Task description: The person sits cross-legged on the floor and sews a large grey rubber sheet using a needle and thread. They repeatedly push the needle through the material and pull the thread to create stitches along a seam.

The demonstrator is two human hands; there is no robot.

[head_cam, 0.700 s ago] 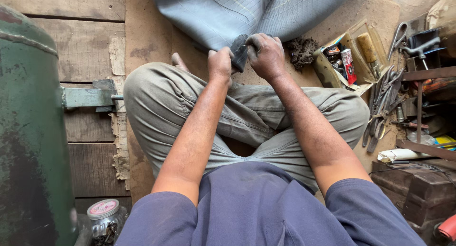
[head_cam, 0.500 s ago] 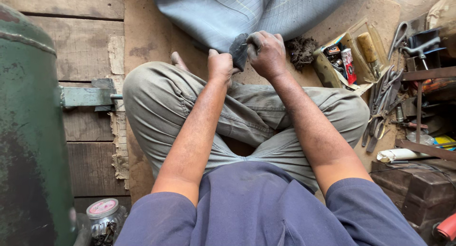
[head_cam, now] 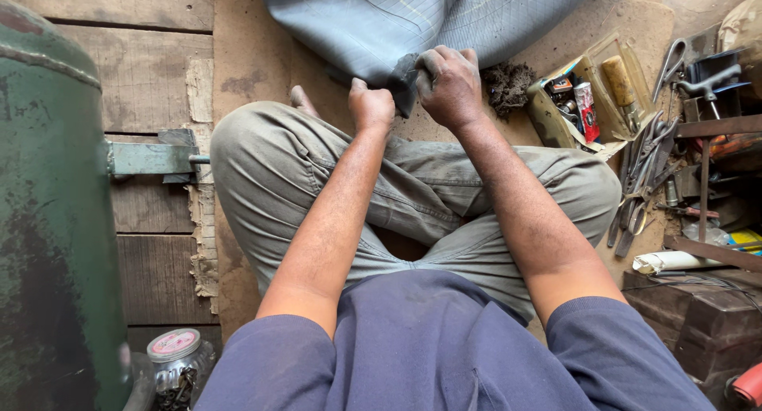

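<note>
I sit cross-legged on a wooden floor. A big grey rubber inner tube lies in front of my knees. My left hand is clenched on the tube's near edge. My right hand is closed over a dark patch of the tube just right of the left hand; whatever it may hold against the rubber is hidden under the fingers. Both forearms reach forward over my khaki trousers.
A green metal tank stands at the left with a bracket. A box of small tools and tubes and scissors and pliers lie at the right. A dark fibrous clump sits beside the tube. A jar stands bottom left.
My right hand has shifted slightly to the left and forward over the dark patch; the left hand keeps its grip on the tube's edge.
</note>
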